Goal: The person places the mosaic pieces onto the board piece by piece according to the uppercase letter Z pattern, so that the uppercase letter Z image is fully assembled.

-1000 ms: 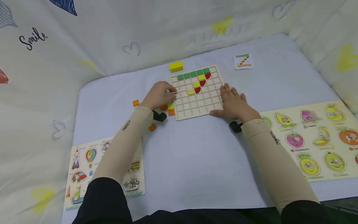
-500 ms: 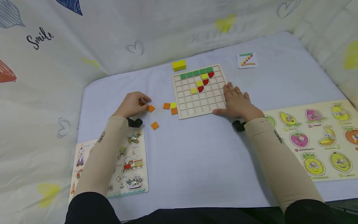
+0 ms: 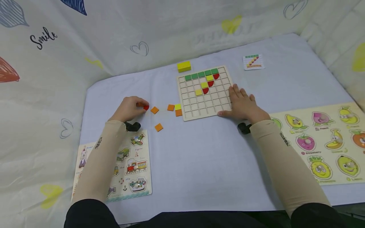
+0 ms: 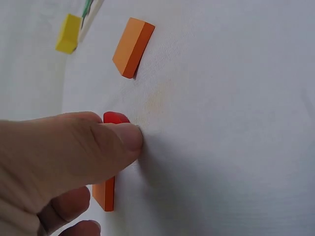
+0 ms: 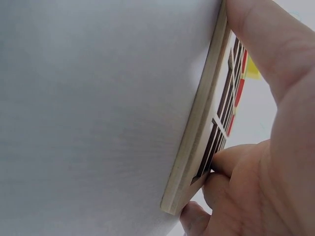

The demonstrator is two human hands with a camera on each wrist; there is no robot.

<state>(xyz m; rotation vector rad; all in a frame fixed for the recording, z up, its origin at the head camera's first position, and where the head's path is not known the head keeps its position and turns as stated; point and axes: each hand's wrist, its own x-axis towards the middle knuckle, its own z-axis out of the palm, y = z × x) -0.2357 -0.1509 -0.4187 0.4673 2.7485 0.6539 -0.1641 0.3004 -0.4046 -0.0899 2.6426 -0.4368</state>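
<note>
Left of the grid, my left hand [image 3: 129,108] pinches a red rounded tile [image 4: 115,117] between thumb and fingers; the thumb hides most of it. An orange tile [image 4: 104,194] shows beneath that hand, and another orange tile [image 3: 154,110] lies just right of its fingertips. My right hand [image 3: 242,104] rests with spread fingers along the right edge of the wooden grid board [image 3: 196,115]. A row of green squares [image 3: 201,74] fills part of the board's top, and yellow squares [image 3: 204,85] paired with red rounded tiles [image 3: 210,83] step down diagonally to the left.
Loose orange tiles [image 3: 158,127] and a yellow tile [image 3: 177,106] lie left of the board. A yellow block [image 3: 184,66] stands behind it, a pattern card [image 3: 253,62] at back right. A vehicle puzzle [image 3: 128,186] and a fruit puzzle [image 3: 319,136] flank the front.
My left hand has left the board's left edge and moved left to the loose tiles, where it now pinches a red tile. The right hand stays on the board.
</note>
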